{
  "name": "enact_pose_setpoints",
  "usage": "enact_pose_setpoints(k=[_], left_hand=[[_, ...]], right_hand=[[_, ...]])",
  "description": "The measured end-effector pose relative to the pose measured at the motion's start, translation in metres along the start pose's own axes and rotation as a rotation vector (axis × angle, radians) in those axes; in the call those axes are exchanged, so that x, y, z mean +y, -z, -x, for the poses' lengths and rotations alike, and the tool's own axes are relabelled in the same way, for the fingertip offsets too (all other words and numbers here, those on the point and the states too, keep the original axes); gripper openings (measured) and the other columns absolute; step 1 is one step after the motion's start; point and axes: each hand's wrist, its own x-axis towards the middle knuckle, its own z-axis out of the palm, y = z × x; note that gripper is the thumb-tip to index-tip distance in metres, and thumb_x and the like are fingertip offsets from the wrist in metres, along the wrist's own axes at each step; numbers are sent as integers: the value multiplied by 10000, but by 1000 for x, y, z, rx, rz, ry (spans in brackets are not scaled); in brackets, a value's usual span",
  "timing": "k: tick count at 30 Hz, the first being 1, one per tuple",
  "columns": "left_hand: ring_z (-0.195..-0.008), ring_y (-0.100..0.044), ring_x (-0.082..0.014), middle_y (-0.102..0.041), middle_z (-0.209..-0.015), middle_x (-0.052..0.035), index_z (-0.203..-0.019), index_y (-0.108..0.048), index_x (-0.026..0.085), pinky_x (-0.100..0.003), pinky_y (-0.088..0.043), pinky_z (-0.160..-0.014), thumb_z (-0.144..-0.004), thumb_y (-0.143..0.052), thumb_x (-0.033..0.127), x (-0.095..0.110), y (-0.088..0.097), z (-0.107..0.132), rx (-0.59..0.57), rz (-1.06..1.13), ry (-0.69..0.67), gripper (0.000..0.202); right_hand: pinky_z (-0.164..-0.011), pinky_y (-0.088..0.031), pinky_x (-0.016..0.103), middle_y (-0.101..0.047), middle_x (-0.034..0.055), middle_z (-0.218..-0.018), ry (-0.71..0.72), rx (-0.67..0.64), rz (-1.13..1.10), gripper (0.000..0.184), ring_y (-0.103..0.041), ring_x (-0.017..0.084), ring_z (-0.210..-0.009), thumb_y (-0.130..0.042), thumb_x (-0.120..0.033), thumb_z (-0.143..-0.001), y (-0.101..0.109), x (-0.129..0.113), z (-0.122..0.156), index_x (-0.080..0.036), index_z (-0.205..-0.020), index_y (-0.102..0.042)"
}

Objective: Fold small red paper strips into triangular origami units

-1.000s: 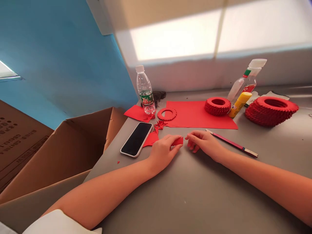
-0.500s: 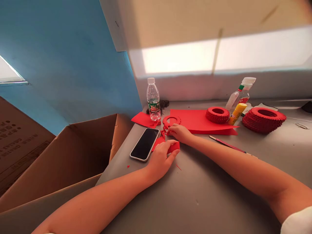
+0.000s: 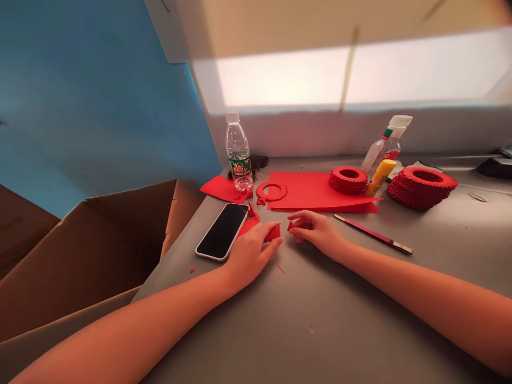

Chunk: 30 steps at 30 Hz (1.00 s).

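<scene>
My left hand (image 3: 250, 249) rests on the grey table with thumb and fingers closed around a red paper piece (image 3: 273, 233). To its right, my right hand (image 3: 318, 233) pinches a small folded red paper bit (image 3: 290, 226), a short gap away from the left hand's piece. Beyond both hands lies a toothed red paper ring (image 3: 284, 191), partly over a large red sheet (image 3: 302, 186). Red scraps (image 3: 253, 212) lie between the left hand and the ring. A phone (image 3: 223, 231) with a dark screen is just left of that hand.
A water bottle (image 3: 240, 165) stands on red paper (image 3: 222, 188). A smaller toothed stack (image 3: 348, 184), a yellow glue stick (image 3: 382, 177), another bottle (image 3: 394, 141) and a bigger red stack (image 3: 420, 196) are at right. A slim pen-like tool (image 3: 372, 233) lies nearer. Left of the table is a cardboard box (image 3: 170, 218).
My right hand has moved back from the scraps by the ring, toward me and rightward, with a small red bit in its fingers. The left hand stays on its paper. The view has shifted slightly.
</scene>
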Motion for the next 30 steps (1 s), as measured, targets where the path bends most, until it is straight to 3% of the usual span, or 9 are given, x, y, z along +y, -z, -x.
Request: enact_pose_setpoints(k=[4, 8, 19, 30], left_hand=[[-854, -561, -173, -595, -995, -38, -1171, -510, 246, -295, -447, -746, -866, -425, 382, -2, 0, -1, -43, -34, 17, 345], [-833, -565, -171, -596, -983, -39, -1159, -513, 241, -293, -449, -740, -870, -412, 390, -4, 0, -2, -78, -56, 25, 340], [-910, -566, -170, -593, -1055, -24, -1200, -472, 264, -300, -431, -836, -885, -382, 392, -5, -1, -1, -141, -60, -24, 352], [-865, -571, -153, -603, -1022, -24, -1191, -480, 236, -271, -450, -769, -883, -393, 363, -2, -1, 2, -134, -119, -70, 344]], right_hand=[[-665, -474, 295, -641, 51, -836, -55, 19, -66, 314, -564, 134, -706, -632, -360, -701, 0, 0, 5, -154, -937, -641], [-705, -456, 306, -650, 40, -838, -51, -68, -53, 311, -564, 143, -742, -616, -381, -715, -2, -3, 7, -185, -947, -682], [-624, -455, 261, -651, 17, -777, -49, -99, -30, 213, -555, 113, -653, -634, -354, -687, -4, -4, 5, -179, -807, -659], [-577, -442, 217, -635, 11, -741, -73, -128, -22, 164, -525, 87, -607, -615, -297, -706, -5, -5, 5, -162, -794, -648]])
